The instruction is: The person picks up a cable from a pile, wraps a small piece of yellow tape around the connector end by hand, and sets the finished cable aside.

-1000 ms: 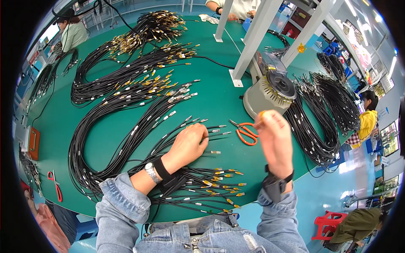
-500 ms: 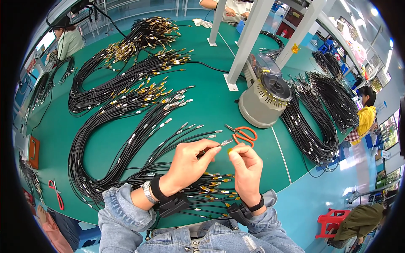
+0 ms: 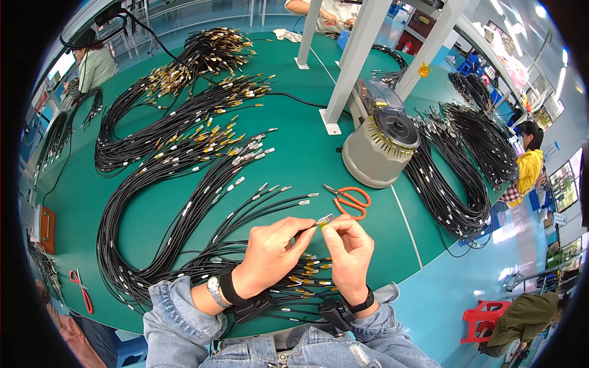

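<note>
Cable end (image 3: 326,218), with a silver connector, is held by us above the green table (image 3: 294,153). Our left hand (image 3: 270,250) has its fingers closed, pinching the cable. Our right hand (image 3: 348,253) pinches a small yellow piece (image 3: 324,224) against the connector. Orange-handled cutters (image 3: 339,195) lie just beyond.

Bright; ceiling lamp (image 3: 540,11) glaring; edges bent, corners black

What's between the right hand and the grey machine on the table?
Orange scissors, lying on the green table between the right hand and the grey machine, as the head view shows.
</note>
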### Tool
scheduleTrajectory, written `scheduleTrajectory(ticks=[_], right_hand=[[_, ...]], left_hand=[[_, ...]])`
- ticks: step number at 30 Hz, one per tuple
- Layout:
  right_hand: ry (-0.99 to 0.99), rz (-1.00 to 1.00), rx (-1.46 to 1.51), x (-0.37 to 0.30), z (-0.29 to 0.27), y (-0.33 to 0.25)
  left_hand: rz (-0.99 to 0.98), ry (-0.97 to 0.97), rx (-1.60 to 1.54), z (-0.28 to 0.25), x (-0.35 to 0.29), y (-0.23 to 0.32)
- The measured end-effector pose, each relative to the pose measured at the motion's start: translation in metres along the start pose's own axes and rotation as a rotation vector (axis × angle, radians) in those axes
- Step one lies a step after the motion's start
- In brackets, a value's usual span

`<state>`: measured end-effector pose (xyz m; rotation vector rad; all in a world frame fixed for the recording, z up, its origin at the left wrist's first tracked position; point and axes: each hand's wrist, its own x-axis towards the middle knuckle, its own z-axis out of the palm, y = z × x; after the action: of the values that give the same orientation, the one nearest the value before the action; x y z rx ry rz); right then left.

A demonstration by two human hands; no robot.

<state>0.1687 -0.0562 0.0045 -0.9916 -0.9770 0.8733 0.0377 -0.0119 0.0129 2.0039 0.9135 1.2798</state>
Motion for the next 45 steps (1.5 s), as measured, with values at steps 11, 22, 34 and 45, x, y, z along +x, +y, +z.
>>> scheduleTrajectory(ticks=[11, 22, 34, 45], right_hand=[[-0.006, 0.005, -0.082, 0.004, -0.004, -0.003], [0.005, 0.073, -0.086, 0.005, -0.005, -0.006], [-0.018, 0.165, -0.085, 0.005, -0.008, -0.012], [-0.041, 0.176, -0.078, 0.002, -0.009, -0.015]], left_hand=[[0.195, 0.030, 0.118, 0.002, 0.000, -0.007], [0.296, 0.014, 0.293, -0.001, -0.001, -0.009], [0.428, 0.053, 0.383, 0.001, -0.005, -0.015], [0.552, -0.083, 0.502, -0.009, -0.003, -0.012]])
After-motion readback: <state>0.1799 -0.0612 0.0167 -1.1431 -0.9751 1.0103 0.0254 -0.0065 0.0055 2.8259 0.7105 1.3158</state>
